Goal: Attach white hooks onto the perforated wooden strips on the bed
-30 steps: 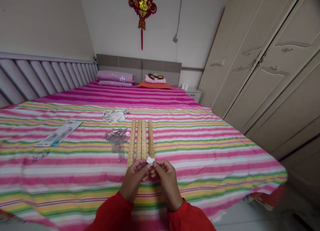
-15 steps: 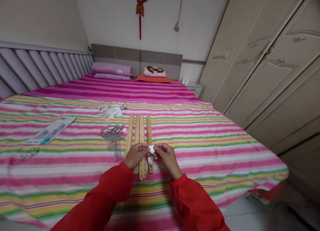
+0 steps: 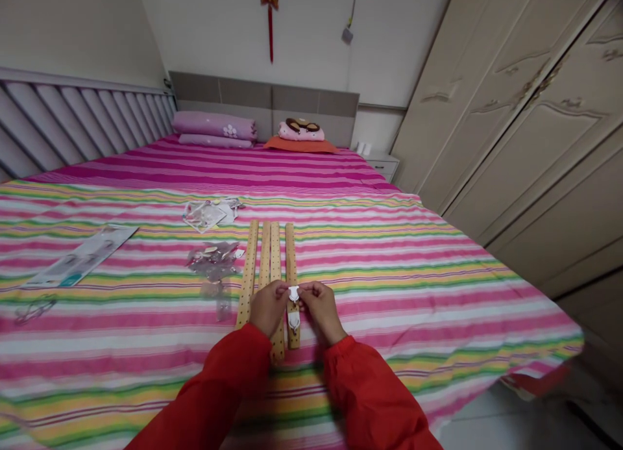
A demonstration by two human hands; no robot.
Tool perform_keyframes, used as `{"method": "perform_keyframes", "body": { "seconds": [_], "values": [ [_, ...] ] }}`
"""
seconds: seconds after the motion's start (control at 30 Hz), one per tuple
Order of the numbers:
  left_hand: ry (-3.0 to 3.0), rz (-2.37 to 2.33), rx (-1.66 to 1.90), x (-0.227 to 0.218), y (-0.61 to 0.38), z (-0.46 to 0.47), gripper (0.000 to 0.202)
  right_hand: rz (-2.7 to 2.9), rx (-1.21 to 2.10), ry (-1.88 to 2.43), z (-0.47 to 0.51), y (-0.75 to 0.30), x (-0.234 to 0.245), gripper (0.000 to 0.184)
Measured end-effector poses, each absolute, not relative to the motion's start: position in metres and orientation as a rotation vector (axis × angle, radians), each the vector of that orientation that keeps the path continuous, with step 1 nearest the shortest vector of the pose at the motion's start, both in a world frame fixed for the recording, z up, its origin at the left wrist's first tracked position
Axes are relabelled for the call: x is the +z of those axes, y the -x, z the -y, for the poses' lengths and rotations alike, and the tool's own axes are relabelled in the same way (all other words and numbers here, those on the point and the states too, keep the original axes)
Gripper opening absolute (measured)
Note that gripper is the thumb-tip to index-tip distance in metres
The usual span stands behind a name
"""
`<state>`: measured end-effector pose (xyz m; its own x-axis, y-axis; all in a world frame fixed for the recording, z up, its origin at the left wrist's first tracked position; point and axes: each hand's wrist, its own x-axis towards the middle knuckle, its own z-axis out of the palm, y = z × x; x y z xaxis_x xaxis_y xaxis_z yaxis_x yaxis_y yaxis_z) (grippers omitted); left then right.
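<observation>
Both of my hands pinch a small white clip [image 3: 293, 293] over the rightmost of several perforated wooden strips [image 3: 291, 255] that lie side by side on the striped bed [image 3: 413, 275]. My left hand [image 3: 267, 306] grips the clip from the left, my right hand [image 3: 318, 307] from the right. A second small white piece [image 3: 294, 320] sits on the same strip just below the clip. My sleeves are red.
Clear plastic packets [image 3: 214, 258] with small parts lie left of the strips; another packet [image 3: 207, 213] lies farther back. A long printed card [image 3: 80, 263] rests at the left. Pillows [image 3: 214, 125] are at the headboard, a wardrobe [image 3: 525, 112] stands at the right.
My hands moved from near my body out over the rightmost strip and lowered the white clip onto it. The view tilted down.
</observation>
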<state>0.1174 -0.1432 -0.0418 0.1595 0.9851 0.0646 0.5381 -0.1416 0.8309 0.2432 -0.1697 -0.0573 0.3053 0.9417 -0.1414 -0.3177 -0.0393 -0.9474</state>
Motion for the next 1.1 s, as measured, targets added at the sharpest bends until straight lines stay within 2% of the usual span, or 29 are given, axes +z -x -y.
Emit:
{"method": "perform_keyframes", "body": {
  "seconds": [0.4,1.1],
  "values": [
    [-2.040,-1.643,0.699,-0.037,-0.120,0.152,0.019,0.689,1.148,1.222,0.165,-0.244,-0.067,0.014],
    [-2.035,-1.596,0.782,-0.040,-0.119,0.152,0.023,0.707,1.064,1.272,0.161,-0.239,-0.071,0.014]
  ]
}}
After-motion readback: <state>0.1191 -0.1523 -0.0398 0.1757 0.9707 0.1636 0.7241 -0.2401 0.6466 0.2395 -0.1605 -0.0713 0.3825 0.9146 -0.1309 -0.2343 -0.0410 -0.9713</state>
